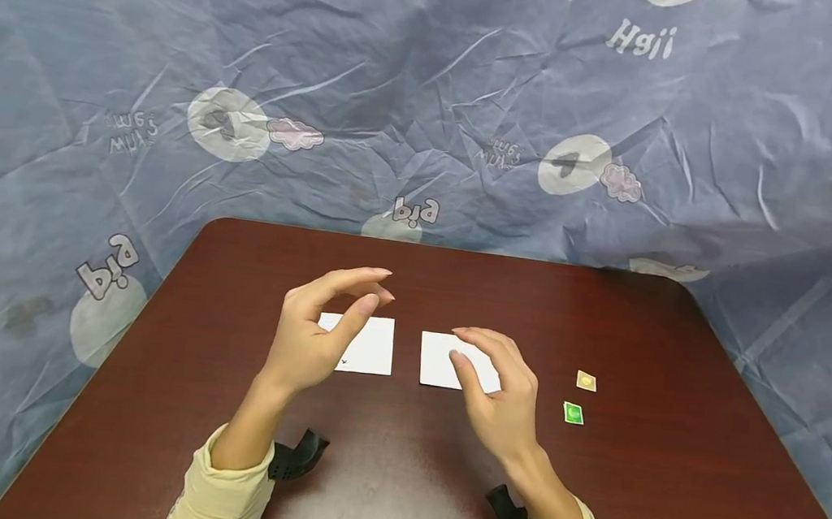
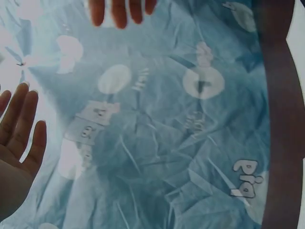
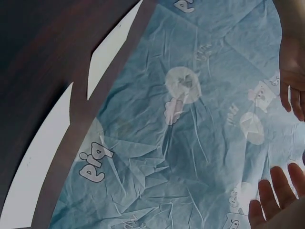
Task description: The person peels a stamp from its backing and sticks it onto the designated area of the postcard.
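Two smooth white rectangles, a left sheet (image 1: 372, 347) with one small dark mark and a right sheet (image 1: 440, 365), lay apart on the glossy red-brown worktop (image 1: 387, 445). Two hands, the left hand (image 1: 315, 335) and right hand (image 1: 506, 393), hung raised, fingers relaxed and gently curved. Rightward lay two small squares, a yellow piece (image 1: 586, 380) and a green piece (image 1: 573, 414). One crinkled, printed blue-grey cloth (image 1: 417, 64) spread behind.

Head camera: looks forward and down across the tabletop (image 1: 398, 486), left hand (image 1: 306, 349) and right hand (image 1: 510, 405) at middle range, printed cloth (image 1: 431, 73) beyond. Left-wrist camera: close in, rolled sideways, facing the cloth. Right-wrist camera: tilted, likewise cloth-facing; shares two white cards (image 1: 374, 346) with the head view.
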`<state>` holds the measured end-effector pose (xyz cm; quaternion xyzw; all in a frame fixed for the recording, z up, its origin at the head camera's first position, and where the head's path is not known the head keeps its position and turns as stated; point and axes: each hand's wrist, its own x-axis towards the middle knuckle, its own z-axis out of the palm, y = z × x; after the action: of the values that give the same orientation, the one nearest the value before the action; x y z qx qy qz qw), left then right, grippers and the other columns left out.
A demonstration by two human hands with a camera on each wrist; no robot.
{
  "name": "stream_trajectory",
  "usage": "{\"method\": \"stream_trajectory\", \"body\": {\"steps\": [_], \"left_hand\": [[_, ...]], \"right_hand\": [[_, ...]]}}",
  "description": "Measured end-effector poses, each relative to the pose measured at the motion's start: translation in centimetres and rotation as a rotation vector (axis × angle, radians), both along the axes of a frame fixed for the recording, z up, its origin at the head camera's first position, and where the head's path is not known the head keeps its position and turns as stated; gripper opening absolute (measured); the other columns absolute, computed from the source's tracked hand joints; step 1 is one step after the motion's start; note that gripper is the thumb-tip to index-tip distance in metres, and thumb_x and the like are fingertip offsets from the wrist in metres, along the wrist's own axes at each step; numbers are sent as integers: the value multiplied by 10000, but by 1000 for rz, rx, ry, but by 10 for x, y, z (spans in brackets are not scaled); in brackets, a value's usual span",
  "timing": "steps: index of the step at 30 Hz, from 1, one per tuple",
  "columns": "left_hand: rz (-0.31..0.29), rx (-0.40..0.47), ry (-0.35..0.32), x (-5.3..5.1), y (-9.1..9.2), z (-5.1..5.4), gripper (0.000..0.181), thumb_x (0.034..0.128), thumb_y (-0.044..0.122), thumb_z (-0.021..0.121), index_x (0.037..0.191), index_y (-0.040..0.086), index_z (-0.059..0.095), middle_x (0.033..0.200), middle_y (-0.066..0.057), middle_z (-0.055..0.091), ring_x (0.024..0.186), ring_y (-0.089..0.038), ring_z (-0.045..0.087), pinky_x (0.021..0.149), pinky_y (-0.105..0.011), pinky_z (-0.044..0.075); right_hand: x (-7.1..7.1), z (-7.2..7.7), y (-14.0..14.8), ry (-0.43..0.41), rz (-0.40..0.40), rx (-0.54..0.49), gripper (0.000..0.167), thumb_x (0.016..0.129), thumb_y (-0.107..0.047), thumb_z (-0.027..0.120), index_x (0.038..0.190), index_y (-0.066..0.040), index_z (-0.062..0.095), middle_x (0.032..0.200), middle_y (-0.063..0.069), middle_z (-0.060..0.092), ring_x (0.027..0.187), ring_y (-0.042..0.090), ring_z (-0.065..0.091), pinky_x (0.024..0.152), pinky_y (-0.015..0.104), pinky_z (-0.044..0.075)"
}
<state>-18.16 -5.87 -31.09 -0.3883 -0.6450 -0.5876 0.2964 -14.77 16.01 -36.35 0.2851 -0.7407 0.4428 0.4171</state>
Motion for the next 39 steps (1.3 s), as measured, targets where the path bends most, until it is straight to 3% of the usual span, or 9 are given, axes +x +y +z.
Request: {"method": "stream_trajectory", "body": {"steps": [3,6,9,14,19,27,33,39], "left_hand": [[-34,47,30,10,0,3,259,962,196,583,1068,-28,658,818,-87,690,803,-171,663,748,-288,501],[-74,80,62,18,0,7,266,969,219,579,1064,-14,664,798,-94,683,777,-175,662,736,-265,497],[-118,103,105,23,0,11,235,969,180,576,1064,-15,666,785,-104,674,761,-180,657,736,-270,495],[-163,140,150,28,-2,14,209,964,138,580,1065,-19,672,775,-125,662,750,-181,647,726,-267,487],[-172,162,168,29,-4,15,204,960,128,586,1065,-23,675,789,-142,666,753,-184,648,734,-265,492],[-183,199,170,28,-8,17,194,951,113,597,1065,-20,680,819,-121,680,759,-165,656,732,-264,492],[-209,200,165,26,-7,15,198,950,108,599,1059,-39,673,832,-125,680,763,-170,655,739,-269,495],[-226,199,157,25,-6,12,201,948,108,600,1042,-55,670,817,-137,677,757,-179,653,737,-271,499]], "right_hand": [[5,-1,3,-14,19,30,281,947,-259,619,1023,3,684,963,117,680,888,249,630,843,232,464],[7,-2,6,-63,31,52,164,889,-114,679,1007,-1,687,945,104,684,862,230,637,825,222,468],[7,-4,10,-145,11,74,205,808,29,708,1008,-14,688,912,71,684,837,196,633,804,209,461],[4,-11,19,-257,-61,142,242,787,47,732,1008,-41,689,864,3,671,779,135,603,702,262,464],[0,-18,29,-378,-206,224,188,801,-20,754,972,-70,694,790,-51,624,687,92,556,594,293,465],[-7,-31,60,-721,-426,321,118,879,-185,706,933,-80,690,718,-34,580,617,133,516,525,298,414],[-9,-30,95,-1007,-520,455,236,935,-314,621,994,-90,669,749,-8,590,644,168,536,528,357,406],[-6,-32,124,-1174,-567,496,261,952,-301,589,1028,-58,647,825,61,602,716,254,561,575,432,423]]}}
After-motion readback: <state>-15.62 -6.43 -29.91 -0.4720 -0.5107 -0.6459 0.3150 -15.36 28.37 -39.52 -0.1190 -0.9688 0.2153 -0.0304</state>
